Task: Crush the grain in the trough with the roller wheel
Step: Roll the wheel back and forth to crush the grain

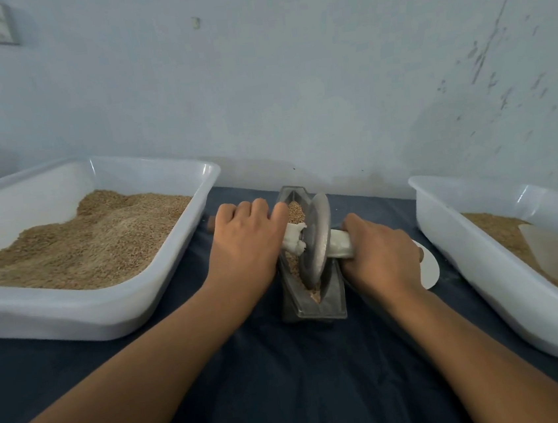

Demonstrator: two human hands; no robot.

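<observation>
A grey metal boat-shaped trough (334,300) stands on the dark cloth in the middle, with brown grain (295,211) along its groove. A grey metal roller wheel (315,238) stands on edge in the groove, tilted a little to the right. A white-wrapped axle handle (294,239) runs through its centre. My left hand (246,240) grips the handle's left end. My right hand (381,252) grips the right end, where white wrap shows by the wheel. The grain under the wheel is partly hidden.
A big white tray (162,292) heaped with brown grain sits at the left. Another white tray (507,304) at the right holds grain and a pale scoop (557,251). A white flat scraper (430,269) lies behind my right hand. The wall stands close behind the trough.
</observation>
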